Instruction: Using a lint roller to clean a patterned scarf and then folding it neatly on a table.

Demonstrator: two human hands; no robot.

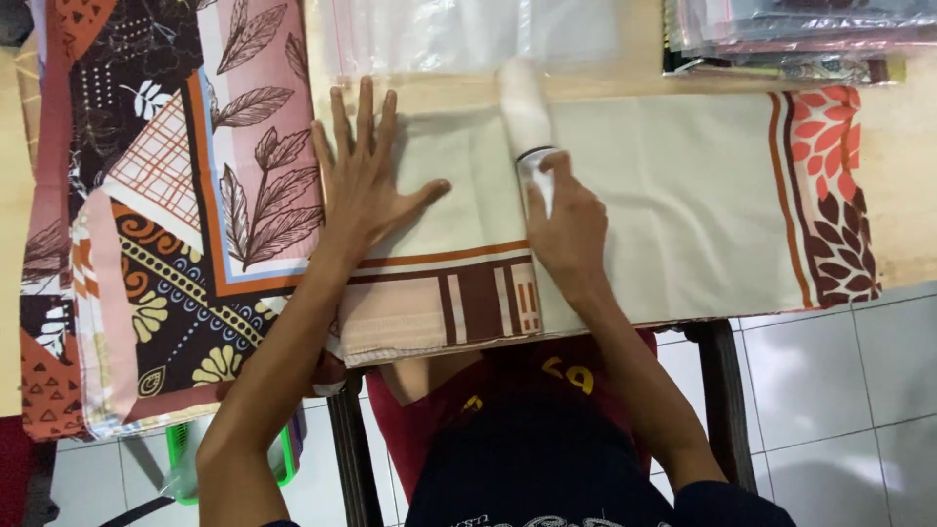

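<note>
A folded cream cloth [673, 195] with brown and orange borders and a leaf print at its right end lies across the table. My left hand [366, 176] rests flat on its left part, fingers spread. My right hand [566, 229] grips a white cylindrical tool [525, 112] that lies on the cloth's middle and points away from me; its far end is blurred.
A stack of patterned pink, brown and maroon fabrics [166, 215] lies at the left. Clear plastic bags [459, 34] sit beyond the cloth. More packed fabrics [791, 34] are stacked at the top right. White floor tiles [839, 390] show below the table edge.
</note>
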